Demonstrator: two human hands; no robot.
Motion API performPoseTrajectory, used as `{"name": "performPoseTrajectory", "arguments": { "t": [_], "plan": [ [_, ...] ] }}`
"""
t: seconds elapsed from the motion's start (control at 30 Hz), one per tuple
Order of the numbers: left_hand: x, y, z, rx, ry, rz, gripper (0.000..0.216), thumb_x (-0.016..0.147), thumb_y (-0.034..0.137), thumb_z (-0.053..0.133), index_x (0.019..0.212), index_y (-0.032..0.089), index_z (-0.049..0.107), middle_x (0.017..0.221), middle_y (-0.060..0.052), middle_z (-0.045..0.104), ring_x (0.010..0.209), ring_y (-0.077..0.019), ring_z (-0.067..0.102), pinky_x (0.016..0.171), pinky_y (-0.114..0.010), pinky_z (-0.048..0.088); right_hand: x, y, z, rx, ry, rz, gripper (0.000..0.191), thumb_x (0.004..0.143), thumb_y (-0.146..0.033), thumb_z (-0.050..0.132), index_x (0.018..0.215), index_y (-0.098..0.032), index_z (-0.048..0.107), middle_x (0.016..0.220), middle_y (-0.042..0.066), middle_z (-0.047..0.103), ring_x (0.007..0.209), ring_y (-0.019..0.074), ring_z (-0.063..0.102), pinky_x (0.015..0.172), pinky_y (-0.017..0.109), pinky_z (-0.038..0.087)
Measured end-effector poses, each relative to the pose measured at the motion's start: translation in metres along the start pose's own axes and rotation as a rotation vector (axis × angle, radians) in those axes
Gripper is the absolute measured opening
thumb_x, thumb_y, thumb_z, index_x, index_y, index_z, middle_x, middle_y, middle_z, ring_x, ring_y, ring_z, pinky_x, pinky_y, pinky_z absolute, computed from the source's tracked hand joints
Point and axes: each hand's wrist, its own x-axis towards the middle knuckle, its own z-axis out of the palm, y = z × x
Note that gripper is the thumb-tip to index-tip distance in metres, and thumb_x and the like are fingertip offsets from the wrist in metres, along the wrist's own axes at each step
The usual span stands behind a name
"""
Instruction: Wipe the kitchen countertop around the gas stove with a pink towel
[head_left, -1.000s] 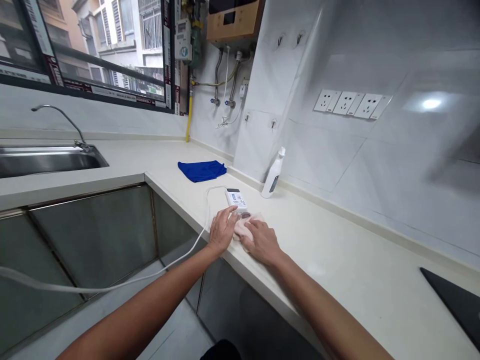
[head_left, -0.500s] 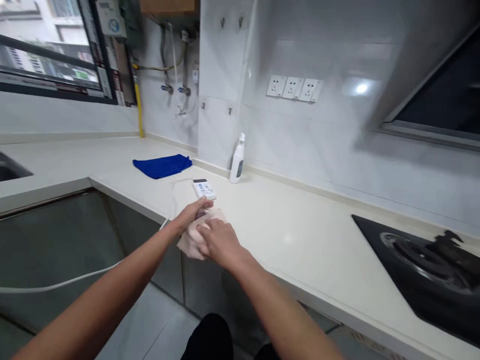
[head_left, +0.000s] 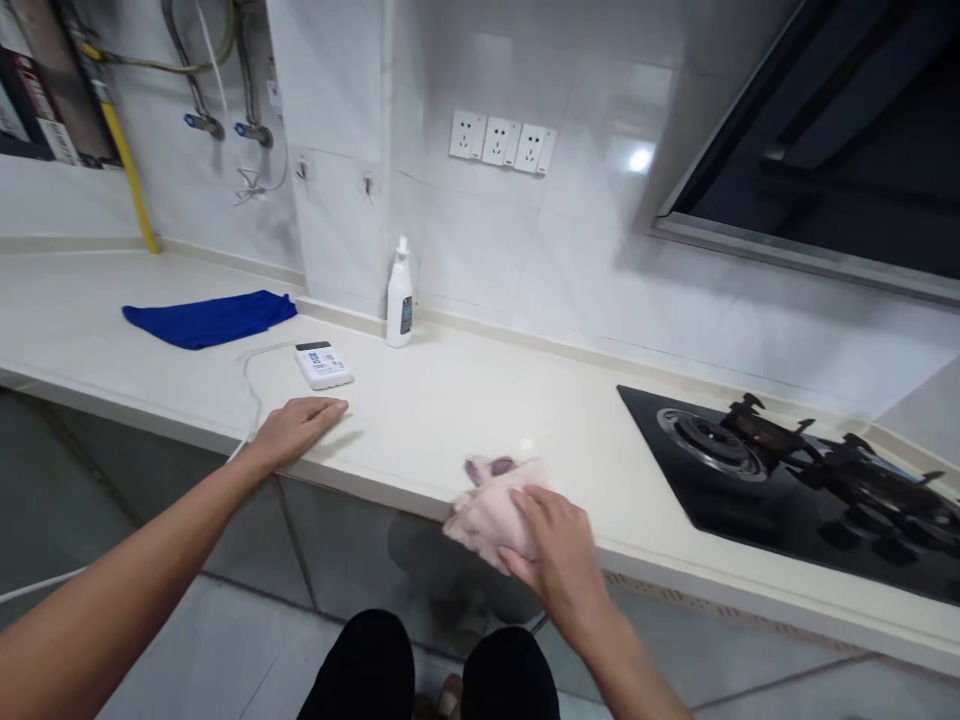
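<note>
well, nearest me are my knees (head_left: 427, 670) in black trousers, below the front edge of the counter (head_left: 450, 400). my right hand (head_left: 555, 540) has the pink rag (head_left: 495, 515) bunched in it, the fingers (head_left: 536, 505) curled narrow around the cloth. the rag sits at the counter's front edge, with one darker-marked corner lying on the top, and it's well apart from my other hand. my left hand (head_left: 300, 430) rests palm down on the counter near that edge, fingers flat and close together, holding nothing.

just past those fingers, not touching them, lies a white device (head_left: 322, 365) with a printed label, and its white cord (head_left: 251, 385) curves off and drops over the edge. beyond that is a blue towel (head_left: 210, 320), lying flat. a white bottle (head_left: 400, 295) stands upright against the wall. to the right sits a black gas hob (head_left: 750, 470). farther up the wall are three sockets (head_left: 499, 142), a yellow pipe (head_left: 120, 170) and, above the hob, a range hood (head_left: 810, 130).
</note>
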Motion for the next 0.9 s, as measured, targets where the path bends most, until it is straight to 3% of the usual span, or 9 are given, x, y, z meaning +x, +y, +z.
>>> {"name": "performPoseTrajectory", "arguments": {
  "t": [0.13,0.23,0.33,0.43,0.53,0.6,0.73,0.83,0.9],
  "plan": [
    [-0.001,0.004,0.001,0.116,-0.026,0.031,0.069,0.097,0.068,0.043,0.129,0.014,0.071,0.151,-0.012,0.061,0.143,-0.0354,0.048,0.120,-0.048,0.031,-0.064,0.076,-0.026,-0.271,0.023,0.143,0.067,0.083,-0.041,0.080,0.141,-0.023,0.052,0.140,0.016,0.063,0.127,0.0351,0.057,0.105,0.054,0.036],
    [0.007,0.001,0.003,0.182,-0.039,0.021,0.067,0.097,0.066,0.041,0.129,0.015,0.071,0.150,-0.012,0.062,0.142,-0.0342,0.049,0.119,-0.045,0.033,-0.102,0.122,-0.045,-0.425,0.057,0.232,0.056,0.091,-0.046,0.066,0.139,-0.022,0.053,0.137,0.017,0.065,0.122,0.0352,0.060,0.103,0.056,0.036],
    [0.013,-0.003,0.006,0.232,-0.043,0.018,0.064,0.096,0.064,0.041,0.128,0.017,0.072,0.148,-0.011,0.064,0.141,-0.0330,0.050,0.118,-0.045,0.033,-0.128,0.152,-0.057,-0.528,0.099,0.297,0.046,0.094,-0.039,0.054,0.135,-0.018,0.053,0.132,0.017,0.067,0.116,0.0349,0.062,0.096,0.052,0.042],
    [0.016,-0.006,0.009,0.262,-0.030,0.030,0.065,0.095,0.066,0.043,0.128,0.019,0.072,0.149,-0.010,0.063,0.141,-0.0341,0.050,0.116,-0.047,0.035,-0.139,0.162,-0.062,-0.511,0.133,0.326,0.040,0.093,-0.036,0.051,0.127,-0.017,0.057,0.124,0.018,0.069,0.109,0.0346,0.063,0.089,0.048,0.047],
    [0.018,-0.008,0.011,0.290,-0.002,0.051,0.066,0.093,0.067,0.042,0.126,0.020,0.073,0.147,-0.010,0.065,0.141,-0.0367,0.050,0.114,-0.050,0.037,-0.134,0.154,-0.066,-0.340,0.201,0.425,0.039,0.089,-0.040,0.050,0.118,-0.017,0.062,0.116,0.017,0.071,0.103,0.0344,0.064,0.089,0.047,0.049],
    [0.021,-0.011,0.013,0.314,0.014,0.065,0.066,0.092,0.067,0.041,0.125,0.020,0.074,0.145,-0.010,0.066,0.141,-0.0373,0.051,0.114,-0.051,0.038,-0.124,0.144,-0.073,-0.146,0.256,0.603,0.044,0.086,-0.048,0.052,0.117,-0.019,0.063,0.111,0.014,0.073,0.099,0.0332,0.066,0.087,0.046,0.051],
    [0.024,-0.015,0.015,0.352,0.006,0.059,0.070,0.092,0.070,0.037,0.128,0.021,0.073,0.146,-0.009,0.065,0.141,-0.0363,0.051,0.114,-0.052,0.039,-0.088,0.121,-0.088,0.466,0.320,0.934,0.050,0.080,-0.060,0.060,0.114,-0.024,0.067,0.097,0.005,0.075,0.089,0.0285,0.069,0.076,0.039,0.054],
    [0.024,-0.017,0.014,0.358,0.006,0.055,0.071,0.093,0.071,0.035,0.129,0.022,0.072,0.148,-0.009,0.064,0.142,-0.0362,0.051,0.115,-0.053,0.038,-0.053,0.122,-0.091,0.985,0.412,0.857,0.055,0.081,-0.068,0.060,0.117,-0.026,0.068,0.104,0.004,0.075,0.102,0.0274,0.069,0.086,0.039,0.057],
    [0.023,-0.018,0.014,0.344,0.011,0.062,0.071,0.092,0.071,0.037,0.128,0.021,0.072,0.147,-0.009,0.065,0.142,-0.0363,0.051,0.115,-0.053,0.038,-0.037,0.138,-0.089,1.084,0.455,0.752,0.055,0.083,-0.070,0.061,0.115,-0.026,0.070,0.107,0.006,0.075,0.110,0.0276,0.068,0.094,0.040,0.055]
  ]
}}
